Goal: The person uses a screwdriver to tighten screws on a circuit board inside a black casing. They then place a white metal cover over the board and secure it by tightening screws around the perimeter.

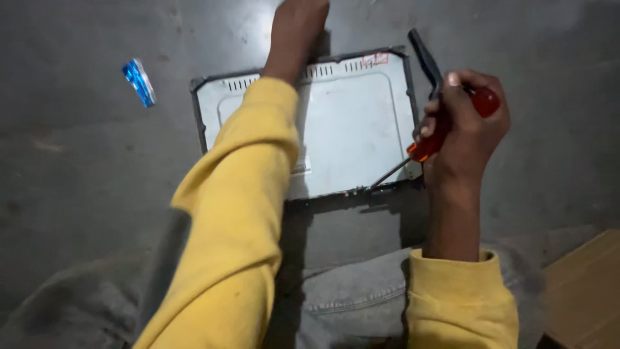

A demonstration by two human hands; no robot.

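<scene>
Two bare hands worked over a dark grey floor (84,194), the largest thing in view, with a strip of light wooden board (584,284) at its lower right corner. Near the middle of the floor lay a flat, pale metal casing (352,123), rectangular with a dark rim and rows of vent slots along its far edge. Yellow sleeves (239,213) and grey trousers (349,297) filled the near edge of the view. The left hand (296,32) reached across the casing and rested on its far edge; its fingers curled over that rim out of sight, so how far they were spread could not be told. The right hand (462,129) hovered just past the casing's right edge, fingers wrapped tightly together round the red handle of a screwdriver (426,145), whose thin shaft slanted down to touch the casing's near edge by its right corner. The same fist also gripped a slim dark tool (425,58) that stuck up past the casing's far right corner. Well apart, toward the floor's far left, lay a small blue shiny wrapper (139,82).
</scene>
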